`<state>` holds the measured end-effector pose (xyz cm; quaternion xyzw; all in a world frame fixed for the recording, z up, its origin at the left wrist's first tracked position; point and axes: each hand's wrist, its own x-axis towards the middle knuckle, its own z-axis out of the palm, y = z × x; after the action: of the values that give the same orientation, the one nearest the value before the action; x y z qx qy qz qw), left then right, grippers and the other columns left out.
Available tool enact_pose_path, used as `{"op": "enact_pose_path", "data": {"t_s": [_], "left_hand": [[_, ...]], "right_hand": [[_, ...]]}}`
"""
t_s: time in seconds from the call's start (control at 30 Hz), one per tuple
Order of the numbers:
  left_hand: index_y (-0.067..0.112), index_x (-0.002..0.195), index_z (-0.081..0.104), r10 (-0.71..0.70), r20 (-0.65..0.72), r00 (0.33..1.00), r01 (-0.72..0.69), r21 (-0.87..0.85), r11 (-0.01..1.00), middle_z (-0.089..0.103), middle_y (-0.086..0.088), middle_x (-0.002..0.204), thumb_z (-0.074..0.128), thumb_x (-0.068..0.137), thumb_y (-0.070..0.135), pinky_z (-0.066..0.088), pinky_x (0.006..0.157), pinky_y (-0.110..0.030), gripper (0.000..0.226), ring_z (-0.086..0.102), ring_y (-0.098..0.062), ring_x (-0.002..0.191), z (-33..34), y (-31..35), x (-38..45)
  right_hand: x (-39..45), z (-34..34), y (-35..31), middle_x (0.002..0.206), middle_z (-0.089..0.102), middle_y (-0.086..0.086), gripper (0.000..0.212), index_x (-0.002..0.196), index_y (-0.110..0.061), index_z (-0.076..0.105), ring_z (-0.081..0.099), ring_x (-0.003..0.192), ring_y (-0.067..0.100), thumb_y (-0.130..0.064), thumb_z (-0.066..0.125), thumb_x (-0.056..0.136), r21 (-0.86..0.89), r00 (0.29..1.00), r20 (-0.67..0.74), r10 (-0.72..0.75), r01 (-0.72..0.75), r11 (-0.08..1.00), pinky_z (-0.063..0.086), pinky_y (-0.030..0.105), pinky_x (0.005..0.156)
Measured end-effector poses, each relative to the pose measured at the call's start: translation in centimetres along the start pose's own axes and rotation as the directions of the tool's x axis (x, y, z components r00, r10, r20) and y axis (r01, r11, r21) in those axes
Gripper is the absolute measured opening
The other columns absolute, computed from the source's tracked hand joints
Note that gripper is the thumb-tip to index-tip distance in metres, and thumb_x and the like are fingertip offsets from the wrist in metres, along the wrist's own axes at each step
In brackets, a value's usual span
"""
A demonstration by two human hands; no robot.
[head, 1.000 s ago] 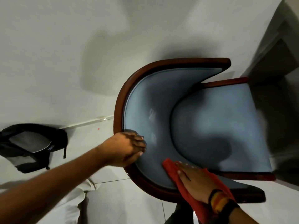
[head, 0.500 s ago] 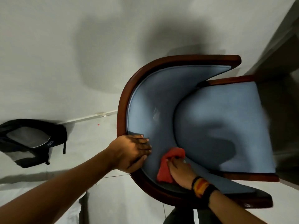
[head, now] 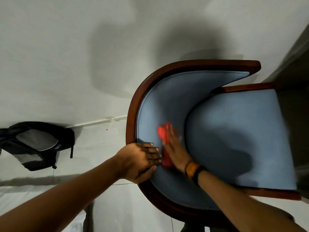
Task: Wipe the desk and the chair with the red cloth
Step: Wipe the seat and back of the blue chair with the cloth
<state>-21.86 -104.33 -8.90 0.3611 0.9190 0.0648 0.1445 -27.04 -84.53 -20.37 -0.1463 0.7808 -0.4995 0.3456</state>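
A chair with blue padding and a dark red wooden frame stands below me, its curved backrest toward the left. My left hand grips the wooden rim of the backrest, fingers curled over the edge onto the padding. My right hand lies flat on the red cloth and presses it against the inner blue padding of the backrest, right beside the left hand. The cloth is blurred with motion and partly hidden under the palm. An orange and black band sits on the right wrist.
A black and grey backpack lies on the white floor at the left, against the wall. A dark piece of furniture stands at the right edge, close to the chair's seat front. White tiled floor surrounds the chair.
My right hand has slid the red cloth along the inner backrest, from the near part of the curve up and leftward beside my left hand. The left hand has stayed on the rim.
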Motion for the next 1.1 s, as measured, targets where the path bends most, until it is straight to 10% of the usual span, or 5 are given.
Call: {"op": "enact_pose_path", "data": {"t_s": [0.17,0.67,0.83,0.93,1.1], "left_hand": [[0.021,0.119,0.081,0.000,-0.015,1.000,0.000,-0.008,1.000,0.079,0.003,0.126,0.055,0.097,0.035,0.056,0.109,-0.039,0.037,0.071,-0.022,0.125,0.0,0.1,0.0],[0.022,0.125,0.078,-0.003,0.095,0.995,0.006,-0.026,1.000,0.073,0.003,0.136,0.045,0.101,0.039,0.047,0.120,-0.038,0.044,0.064,-0.018,0.135,0.7,-0.3,0.0],[0.021,0.122,0.079,-0.006,0.059,0.998,0.007,-0.013,1.000,0.076,0.001,0.131,0.051,0.098,0.037,0.053,0.114,-0.038,0.041,0.070,-0.020,0.127,0.0,0.0,0.3],[0.022,0.123,0.079,0.002,0.060,0.998,-0.002,-0.003,1.000,0.076,0.002,0.131,0.050,0.097,0.038,0.055,0.111,-0.038,0.042,0.070,-0.019,0.128,-0.2,0.2,0.5],[0.024,0.123,0.079,-0.001,0.078,0.997,0.004,-0.031,1.000,0.076,0.006,0.130,0.047,0.098,0.040,0.056,0.110,-0.038,0.044,0.068,-0.016,0.129,-0.4,0.2,0.6]], "right_hand": [[-11.6,-3.8,7.0,0.169,0.019,-0.018,0.056,0.161,-0.038,0.021,0.015,0.158,0.003,-0.042,0.041,0.108,-0.131,0.943,0.280,0.180,-0.148,0.980,0.006,0.031,0.132],[16.2,-5.6,-7.5,0.172,-0.002,0.022,0.064,0.161,0.002,0.003,0.000,0.162,0.033,-0.023,0.035,0.111,0.446,0.628,-0.694,0.352,-0.008,0.895,-0.003,0.044,0.131],[1.3,0.4,0.6,0.175,0.006,0.001,0.061,0.163,-0.025,0.013,0.002,0.162,0.014,-0.012,0.038,0.109,0.052,0.985,-0.059,-0.164,0.168,0.985,-0.002,0.033,0.132],[-5.4,-1.5,7.8,0.166,0.034,0.004,0.075,0.164,-0.025,0.018,0.033,0.155,0.022,-0.053,0.042,0.098,-0.187,0.954,0.242,0.174,-0.130,0.974,0.017,0.031,0.129],[-0.5,-1.1,7.3,0.155,0.051,0.017,0.061,0.147,-0.010,0.053,0.047,0.145,0.033,-0.048,0.025,0.108,-0.071,0.733,-0.012,0.680,-0.679,0.731,0.021,0.049,0.127]]}}
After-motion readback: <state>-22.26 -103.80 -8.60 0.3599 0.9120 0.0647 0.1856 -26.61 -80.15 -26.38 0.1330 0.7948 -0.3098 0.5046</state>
